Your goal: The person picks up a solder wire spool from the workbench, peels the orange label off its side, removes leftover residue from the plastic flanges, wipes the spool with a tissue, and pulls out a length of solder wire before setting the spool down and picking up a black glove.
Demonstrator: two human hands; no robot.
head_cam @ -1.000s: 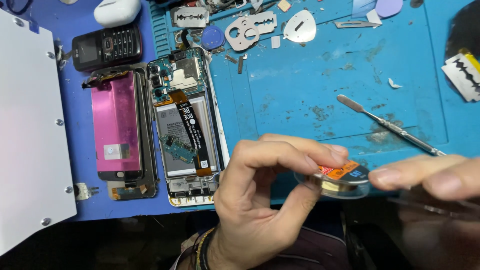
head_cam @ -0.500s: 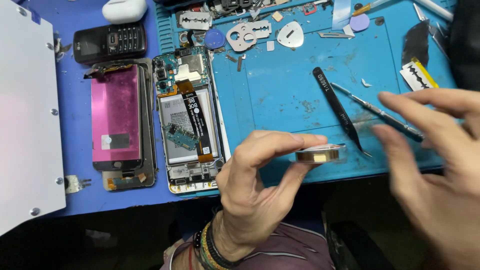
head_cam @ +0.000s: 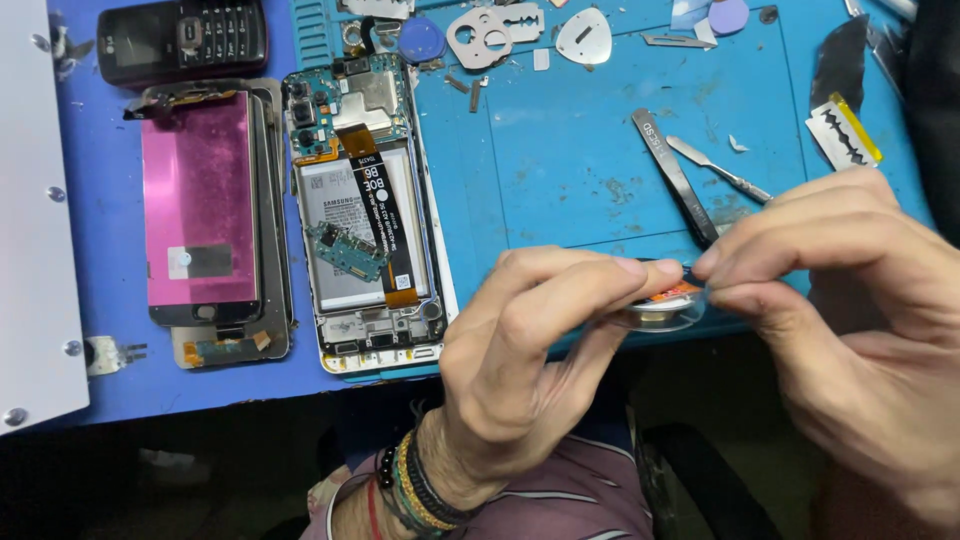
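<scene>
- Gripping a small flat round spool (head_cam: 668, 306) with an orange label between thumb and forefinger, the left hand (head_cam: 520, 350) hovers at the near edge of the blue work mat (head_cam: 590, 170), bead bracelets (head_cam: 410, 490) circling its wrist.
- Closing in from the other side, the right hand (head_cam: 850, 300) pinches its fingertips at the spool's top edge; whether they hold a strand or only the spool cannot be told.
- Just beyond the spool, black tweezers (head_cam: 672, 175) and a thin metal spudger (head_cam: 718, 168) lie angled on the mat, near each other.
- Left of the hands, an opened smartphone (head_cam: 365, 215) lies face down, its battery and circuit board exposed, a black flex cable running down the middle.
- Beside it, further left, a detached screen assembly (head_cam: 200, 200) shows a pink back panel.
- At the far left, a white panel (head_cam: 35, 230) with screws along its edge overlaps the bench.
- Off to the right, a razor blade on its paper wrapper (head_cam: 842, 132) rests on the mat.
- Along the far edge sit a black keypad phone (head_cam: 185, 38), metal opening tools (head_cam: 492, 30) and a blue plectrum (head_cam: 422, 40).
</scene>
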